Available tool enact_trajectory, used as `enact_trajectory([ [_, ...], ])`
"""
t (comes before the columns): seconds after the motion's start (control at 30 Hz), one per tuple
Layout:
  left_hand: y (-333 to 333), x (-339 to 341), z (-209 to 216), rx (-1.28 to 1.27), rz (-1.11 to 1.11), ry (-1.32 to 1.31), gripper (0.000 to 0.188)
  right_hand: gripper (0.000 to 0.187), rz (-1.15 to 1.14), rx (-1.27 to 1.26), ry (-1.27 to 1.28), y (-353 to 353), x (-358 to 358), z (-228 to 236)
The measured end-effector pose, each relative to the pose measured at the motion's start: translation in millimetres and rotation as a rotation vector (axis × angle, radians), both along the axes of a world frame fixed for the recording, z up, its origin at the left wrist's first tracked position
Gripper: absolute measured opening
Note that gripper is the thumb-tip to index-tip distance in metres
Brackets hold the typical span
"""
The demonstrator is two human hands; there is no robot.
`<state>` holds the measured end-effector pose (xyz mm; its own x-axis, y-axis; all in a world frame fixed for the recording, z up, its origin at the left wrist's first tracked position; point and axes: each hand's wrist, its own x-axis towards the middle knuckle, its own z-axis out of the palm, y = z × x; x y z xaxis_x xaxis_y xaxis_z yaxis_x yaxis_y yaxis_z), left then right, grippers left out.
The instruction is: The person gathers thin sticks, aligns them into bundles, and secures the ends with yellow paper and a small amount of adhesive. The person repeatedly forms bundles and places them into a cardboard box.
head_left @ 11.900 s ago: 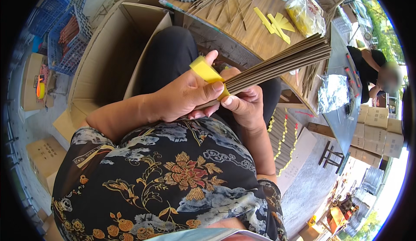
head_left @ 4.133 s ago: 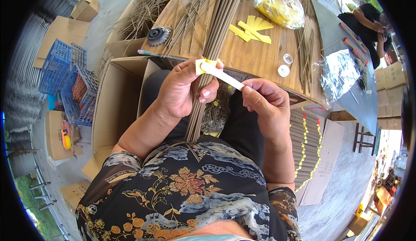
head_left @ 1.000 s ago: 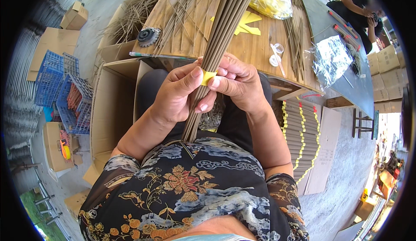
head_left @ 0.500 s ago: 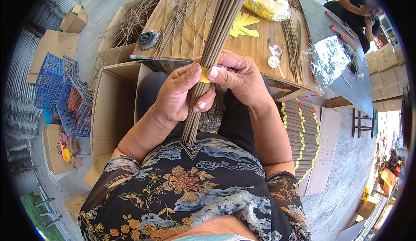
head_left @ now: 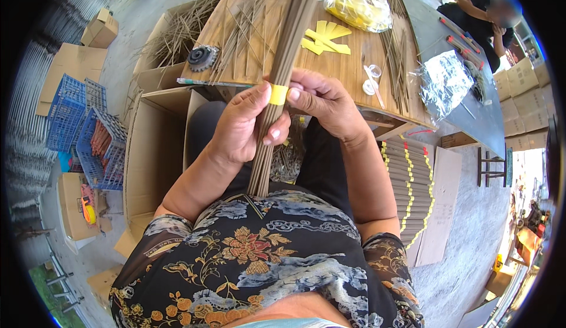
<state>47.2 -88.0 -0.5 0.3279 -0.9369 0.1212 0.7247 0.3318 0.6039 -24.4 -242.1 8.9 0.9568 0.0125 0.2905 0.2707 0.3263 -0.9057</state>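
A long bundle of thin brown incense sticks (head_left: 287, 51) stands at a slant in front of my body, its lower end close to my shirt. A yellow paper band (head_left: 278, 94) lies around it at mid-length. My left hand (head_left: 237, 120) is closed round the bundle, its thumb on the band's left edge and fingertips showing at the right below it. Closed at the band's right edge is my right hand (head_left: 327, 105), thumb pressed there; its other fingers are partly hidden behind the sticks. Loose yellow paper strips (head_left: 326, 38) lie on the table beyond.
The wooden table (head_left: 359, 51) holds loose sticks, a dark gear-like wheel (head_left: 202, 58) and a plastic bag (head_left: 358, 3) of yellow material. Open cardboard boxes (head_left: 154, 151) stand left, near blue crates (head_left: 103, 157). Banded bundles (head_left: 407, 180) lie at right. Another person (head_left: 477, 18) sits far right.
The yellow band now faces me squarely and shows more of its surface. My right thumb has shifted from its front to its right edge, and the bundle's top has tilted slightly left.
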Motion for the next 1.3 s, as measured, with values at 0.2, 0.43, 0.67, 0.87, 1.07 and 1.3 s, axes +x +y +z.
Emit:
enact_trajectory([
  [0.2, -2, 11, 13, 0.020, 0.286, -0.102, 0.038, 0.048, 0.242, 0.105, 0.089, 24, -10, -11],
  [0.43, 0, 4, 21, 0.027, 0.448, -0.187, 0.027, 0.016, 0.149, -0.069, 0.216, 48, -16, -32],
  [0.67, 1, 2, 23, 0.265, 0.716, -0.464, 0.017, 0.019, -0.032, -0.350, 0.243, 55, -18, -32],
  [0.87, 3, 10, 19, 0.287, 0.760, -0.416, 0.010, 0.021, -0.238, -0.748, 0.146, 56, -19, -8],
  [1.07, 9, 35, 27, 0.178, 0.729, -0.248, 0.005, 0.030, -0.376, -1.029, 0.049, 48, -14, -22],
  [1.3, 11, 31, 20, 0.117, 0.743, -0.193, 0.005, 0.056, -0.345, -1.041, 0.011, 42, -6, 9],
])
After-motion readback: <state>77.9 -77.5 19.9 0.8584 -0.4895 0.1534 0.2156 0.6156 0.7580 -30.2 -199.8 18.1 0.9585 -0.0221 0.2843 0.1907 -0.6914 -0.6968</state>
